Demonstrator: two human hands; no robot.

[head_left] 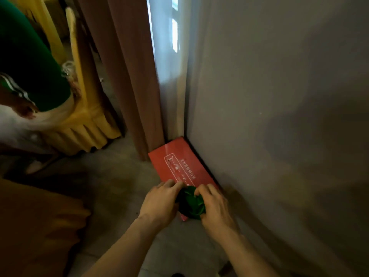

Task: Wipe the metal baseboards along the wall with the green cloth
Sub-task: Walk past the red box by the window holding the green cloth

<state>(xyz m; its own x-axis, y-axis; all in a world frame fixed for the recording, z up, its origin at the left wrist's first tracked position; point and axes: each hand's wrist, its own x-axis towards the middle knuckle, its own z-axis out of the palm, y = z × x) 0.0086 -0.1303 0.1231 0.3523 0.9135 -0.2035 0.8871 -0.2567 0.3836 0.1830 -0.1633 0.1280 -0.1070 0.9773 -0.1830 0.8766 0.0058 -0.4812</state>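
A bunched green cloth (191,202) sits between my two hands, over the near end of a red box (175,162) that stands on the floor against the grey wall (279,116). My left hand (161,200) grips the cloth from the left and my right hand (214,204) grips it from the right, fingers curled over it. A dark strip of baseboard (201,158) runs along the foot of the wall behind the red box; most of it is hidden by the box and my hands.
A brown curtain (127,76) hangs left of the corner beside a bright sheer window panel (169,56). A table with a yellow skirted cloth (83,124) stands at left. Another person in a green shirt (30,62) is at far left. Brown fabric (40,226) lies at lower left.
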